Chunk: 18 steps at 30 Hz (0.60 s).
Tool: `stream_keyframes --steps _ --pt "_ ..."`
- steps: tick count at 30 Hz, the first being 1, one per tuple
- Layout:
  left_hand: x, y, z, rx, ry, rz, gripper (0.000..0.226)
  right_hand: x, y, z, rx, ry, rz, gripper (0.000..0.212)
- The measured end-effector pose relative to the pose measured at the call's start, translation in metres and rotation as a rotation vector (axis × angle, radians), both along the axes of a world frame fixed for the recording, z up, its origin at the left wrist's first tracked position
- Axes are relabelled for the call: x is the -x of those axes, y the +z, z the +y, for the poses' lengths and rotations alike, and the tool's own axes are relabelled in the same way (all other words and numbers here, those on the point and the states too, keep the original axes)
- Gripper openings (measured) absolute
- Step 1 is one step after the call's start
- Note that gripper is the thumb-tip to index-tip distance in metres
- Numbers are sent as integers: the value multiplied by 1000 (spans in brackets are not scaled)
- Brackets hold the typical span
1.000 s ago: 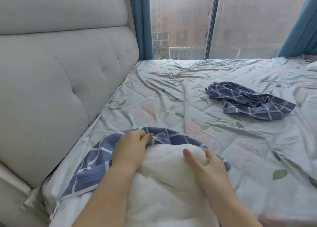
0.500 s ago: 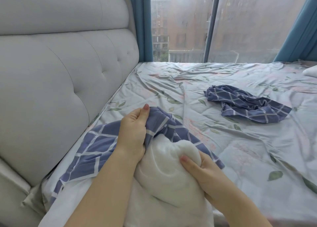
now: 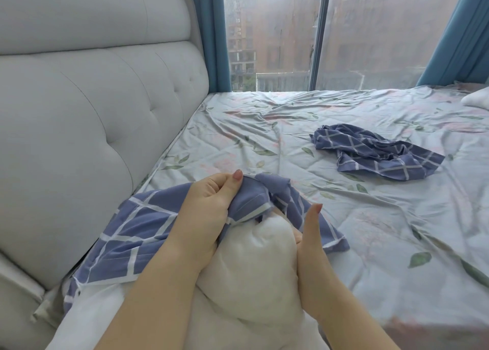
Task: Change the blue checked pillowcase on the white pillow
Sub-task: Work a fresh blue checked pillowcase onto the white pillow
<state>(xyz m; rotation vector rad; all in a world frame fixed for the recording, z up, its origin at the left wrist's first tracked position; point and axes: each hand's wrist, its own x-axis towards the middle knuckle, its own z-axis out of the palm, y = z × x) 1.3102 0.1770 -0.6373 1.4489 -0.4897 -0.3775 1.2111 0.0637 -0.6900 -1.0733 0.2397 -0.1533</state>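
A white pillow (image 3: 254, 270) lies at the near edge of the bed, its far end bulging up between my hands. A blue checked pillowcase (image 3: 137, 230) is draped over that far end and spreads to the left. My left hand (image 3: 209, 212) grips a bunched fold of this pillowcase, thumb on top. My right hand (image 3: 309, 241) clasps the pillow's right side, thumb up, its fingers hidden behind the pillow and cloth. A second blue checked pillowcase (image 3: 375, 153) lies crumpled further off on the bed to the right.
The bed carries a pale floral sheet (image 3: 264, 143). A grey tufted headboard (image 3: 92, 127) runs along the left. Large windows (image 3: 344, 32) with blue curtains (image 3: 460, 34) stand behind the bed. A white pillow corner (image 3: 476, 99) shows at the far right.
My left hand has lifted and gathered the pillowcase edge from flat on the pillow into a raised bunch. My right hand has slid from the pillow's top to its right side, squeezing the end upward.
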Motion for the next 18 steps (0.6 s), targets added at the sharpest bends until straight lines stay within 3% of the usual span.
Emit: stream_keyframes --steps 4,8,10,18 --pt "6 2 0 -130 59 -216 18 -1 -7 1 -3 -70 -36 94" --pt "18 11 10 -473 -264 -467 56 0 -5 -4 -95 -92 -64 85" --pt "17 8 13 -612 -304 -555 65 1 -3 -4 -141 -92 -91 83" --pt "5 -15 0 -711 -101 -545 67 0 -15 5 -135 -188 -144 73"
